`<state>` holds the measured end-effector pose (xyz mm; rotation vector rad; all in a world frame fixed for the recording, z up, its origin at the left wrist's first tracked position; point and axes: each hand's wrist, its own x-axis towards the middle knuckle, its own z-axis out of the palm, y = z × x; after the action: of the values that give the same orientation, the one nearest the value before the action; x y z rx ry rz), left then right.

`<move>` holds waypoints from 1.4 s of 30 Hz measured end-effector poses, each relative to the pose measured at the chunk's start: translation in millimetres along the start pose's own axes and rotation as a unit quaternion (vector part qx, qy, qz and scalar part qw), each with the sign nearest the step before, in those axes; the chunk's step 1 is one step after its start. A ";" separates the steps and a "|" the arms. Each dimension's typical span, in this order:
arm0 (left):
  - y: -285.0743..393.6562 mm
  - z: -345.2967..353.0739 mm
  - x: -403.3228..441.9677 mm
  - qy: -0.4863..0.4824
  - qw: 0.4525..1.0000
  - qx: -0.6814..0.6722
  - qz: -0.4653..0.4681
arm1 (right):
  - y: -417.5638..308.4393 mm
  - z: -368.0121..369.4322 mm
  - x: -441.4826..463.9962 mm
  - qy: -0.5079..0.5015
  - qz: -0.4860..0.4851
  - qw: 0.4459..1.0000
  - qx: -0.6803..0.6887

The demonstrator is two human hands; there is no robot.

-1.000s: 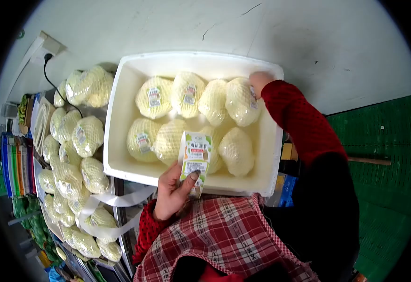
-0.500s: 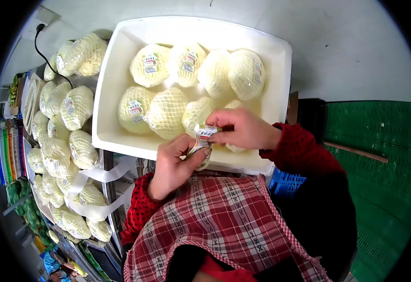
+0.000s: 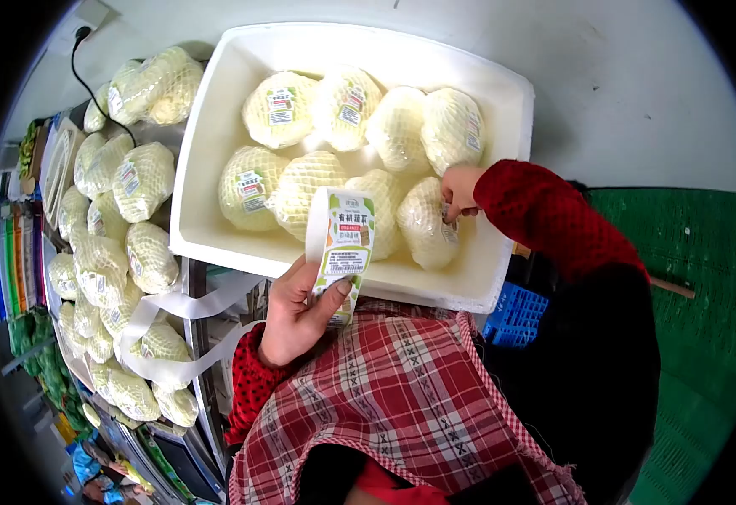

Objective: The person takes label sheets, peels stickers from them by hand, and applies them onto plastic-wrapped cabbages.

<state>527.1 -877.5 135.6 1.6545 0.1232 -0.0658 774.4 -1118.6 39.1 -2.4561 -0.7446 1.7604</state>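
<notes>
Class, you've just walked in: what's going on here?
A person's left hand holds a strip of printed labels by a white box of net-wrapped bundles. The right hand touches the front-right bundle; whether a label is beneath it is unclear. Four other bundles in the box visibly carry labels.

The place looks like a packing room for fresh produce. The white box (image 3: 368, 49) contains labelled produce (image 3: 279, 111) in netting and clear film, and a strip of printed labels (image 3: 348, 231) is above its near edge. Left of this box lie many more wrapped pieces (image 3: 100, 271); beside its near right corner is a blue plastic crate (image 3: 515, 314).
</notes>
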 end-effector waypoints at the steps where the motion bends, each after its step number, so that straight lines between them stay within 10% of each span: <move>1: 1.2 -1.7 -1.7 -0.009 1.000 0.005 0.007 | -5.9 1.2 -0.8 -0.002 -0.005 1.000 -0.006; 3: -4.4 -5.6 -5.4 -0.022 1.000 0.006 0.001 | -19.3 2.5 -11.3 0.188 -0.035 0.929 -0.318; 5: -8.3 0.4 -4.9 -0.012 1.000 -0.010 0.011 | -51.5 -3.9 -42.1 0.241 -0.134 0.959 -0.060; 7: -5.3 -0.3 -4.3 -0.030 0.999 0.025 -0.008 | -81.1 10.9 -63.7 0.230 -0.348 0.847 0.330; 11: -3.4 2.2 -1.8 -0.044 0.998 0.035 -0.024 | -108.9 31.3 -84.6 0.182 -0.390 0.857 0.282; 15: 13.7 -2.1 2.9 0.097 0.931 0.312 0.166 | -120.6 59.1 -86.2 0.154 -0.412 0.828 0.348; 17: 3.8 0.0 -7.8 -0.004 0.997 0.078 -0.024 | -125.5 66.2 -84.0 0.250 -0.443 0.815 0.278; 25: -17.9 -14.4 -58.4 0.149 0.970 -0.023 -0.190 | -107.6 -37.0 -12.2 0.260 -0.334 0.843 0.332; 29: -2.1 -13.4 -56.8 0.244 0.954 -0.082 -0.156 | -143.3 -11.7 55.9 0.132 -0.367 0.869 0.305; 42: 3.2 -45.4 -51.9 0.312 0.945 -0.073 -0.063 | -165.0 4.4 60.4 0.318 -0.240 0.916 -0.039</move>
<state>474.6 -834.7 148.8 1.4669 0.6988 0.3676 725.7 -949.8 32.5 -2.3729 -1.1943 0.7126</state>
